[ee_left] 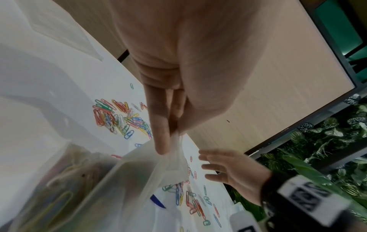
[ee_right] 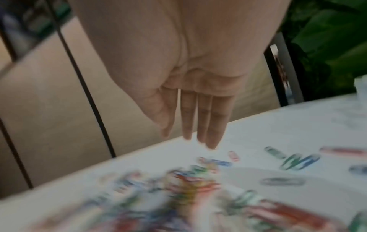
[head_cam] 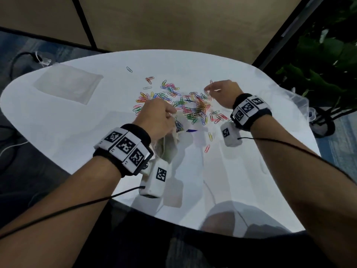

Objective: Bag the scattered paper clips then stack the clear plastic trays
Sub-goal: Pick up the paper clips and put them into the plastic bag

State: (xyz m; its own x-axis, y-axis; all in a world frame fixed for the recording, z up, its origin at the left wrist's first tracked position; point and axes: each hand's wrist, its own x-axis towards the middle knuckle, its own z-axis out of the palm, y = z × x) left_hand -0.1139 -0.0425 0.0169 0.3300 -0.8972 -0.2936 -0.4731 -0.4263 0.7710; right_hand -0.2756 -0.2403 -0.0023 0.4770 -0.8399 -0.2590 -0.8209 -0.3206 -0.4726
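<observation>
Coloured paper clips (head_cam: 173, 101) lie scattered over the middle of the white table (head_cam: 58, 117). My left hand (head_cam: 158, 118) pinches the rim of a clear plastic bag (ee_left: 139, 169) that holds some clips (ee_left: 59, 202). In the head view the bag (head_cam: 170, 146) hangs below that hand. My right hand (head_cam: 222, 91) hovers over the right side of the pile with fingers (ee_right: 200, 122) straight and nothing in them. Blurred clips (ee_right: 190, 188) lie under it. A clear tray (head_cam: 67, 84) lies flat at the back left. Another clear tray (head_cam: 295, 101) sits at the right edge.
A potted plant (head_cam: 324, 74) stands off the table's right side. Cables (head_cam: 21, 60) run over the floor at the left. Beige wall panels (head_cam: 173, 22) stand behind the table. The near part of the table holds only one pink clip (head_cam: 207, 148) and a yellow one.
</observation>
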